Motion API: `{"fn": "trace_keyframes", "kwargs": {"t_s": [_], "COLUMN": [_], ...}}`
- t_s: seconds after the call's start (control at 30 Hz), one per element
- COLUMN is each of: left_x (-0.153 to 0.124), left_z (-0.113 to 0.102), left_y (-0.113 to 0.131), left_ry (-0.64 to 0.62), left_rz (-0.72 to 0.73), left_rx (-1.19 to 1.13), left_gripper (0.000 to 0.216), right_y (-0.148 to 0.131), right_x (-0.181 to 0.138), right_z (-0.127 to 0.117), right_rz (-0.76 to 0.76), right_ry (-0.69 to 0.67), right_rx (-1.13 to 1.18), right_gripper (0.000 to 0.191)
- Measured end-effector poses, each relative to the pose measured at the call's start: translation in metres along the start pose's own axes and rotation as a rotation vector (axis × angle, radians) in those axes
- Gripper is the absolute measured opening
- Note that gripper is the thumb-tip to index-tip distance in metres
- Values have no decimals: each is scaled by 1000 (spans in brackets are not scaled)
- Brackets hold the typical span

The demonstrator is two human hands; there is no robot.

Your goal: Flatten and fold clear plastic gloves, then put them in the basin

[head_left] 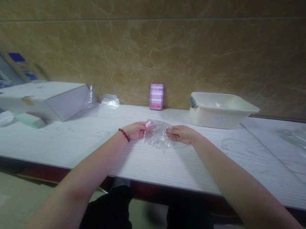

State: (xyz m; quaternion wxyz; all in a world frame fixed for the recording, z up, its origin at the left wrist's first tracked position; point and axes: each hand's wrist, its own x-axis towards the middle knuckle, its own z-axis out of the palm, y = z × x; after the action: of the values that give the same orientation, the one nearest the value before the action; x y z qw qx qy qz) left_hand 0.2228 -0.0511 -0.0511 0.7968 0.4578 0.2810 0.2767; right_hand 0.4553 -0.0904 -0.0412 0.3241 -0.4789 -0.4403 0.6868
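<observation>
A small clear plastic bag (157, 135) lies crumpled on the white table (166, 163), held between both hands. My left hand (135, 130), with a red bead bracelet at the wrist, pinches the bag's left edge. My right hand (182, 134) pinches its right edge with the fingers closed. What is inside the bag, if anything, I cannot make out.
A white plastic basin (220, 109) stands at the back right. A pink box (156, 96) leans upright against the tiled wall. A white carton (43, 98) and another clear bag (109, 101) sit at the back left. More plastic film (300, 137) lies far right.
</observation>
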Motion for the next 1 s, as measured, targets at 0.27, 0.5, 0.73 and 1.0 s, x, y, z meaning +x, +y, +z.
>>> {"fn": "trace_keyframes", "kwargs": {"t_s": [0.27,0.5,0.73,1.0], "left_x": [-3,-2,-3,-3], "left_z": [4,1,-1,-1], "left_y": [1,-1,-1,-1], "left_ry": [7,0,-18,-48], "left_rz": [-10,-25,-22,-18], "left_rx": [20,50,50,22], "left_gripper": [36,32,32,35], "right_y": [2,3,2,2], "right_x": [2,3,2,1], "right_z": [-3,-3,-5,-3], "right_rz": [-3,-18,-4,-40], "right_ry": [-3,20,25,61], "right_rx": [4,22,19,26], "right_gripper": [7,11,17,18]}}
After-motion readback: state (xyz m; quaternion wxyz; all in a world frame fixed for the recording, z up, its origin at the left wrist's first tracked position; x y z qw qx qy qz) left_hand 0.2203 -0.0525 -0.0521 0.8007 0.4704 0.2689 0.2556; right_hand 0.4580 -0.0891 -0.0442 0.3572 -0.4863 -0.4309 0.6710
